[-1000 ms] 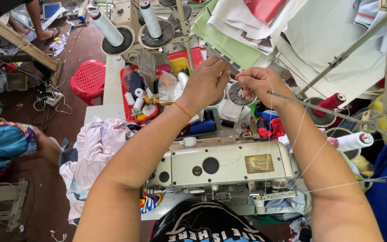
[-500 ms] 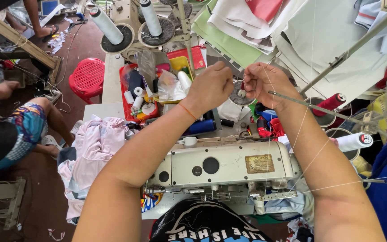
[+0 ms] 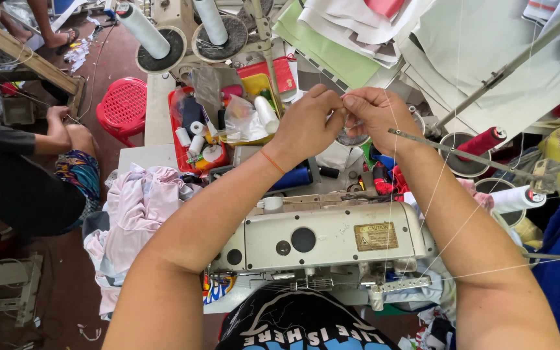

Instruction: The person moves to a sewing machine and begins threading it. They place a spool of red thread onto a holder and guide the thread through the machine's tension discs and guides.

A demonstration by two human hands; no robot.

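The left hand (image 3: 306, 126) and right hand (image 3: 377, 113) are meeting fingertip to fingertip, pinching a thin white thread (image 3: 393, 162) above the cream metal sewing machine (image 3: 322, 240) near the tabletop's far edge.

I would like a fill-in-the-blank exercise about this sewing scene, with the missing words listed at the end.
1. The left hand and right hand pinch a thin white ____ between their fingertips.
2. The cream metal sewing machine lies ____ the two forearms.
3. The plastic stool on the floor is ____ in colour.
4. The dark red thread cone stands to the ____ of the right hand.

Missing words: thread; between; red; right
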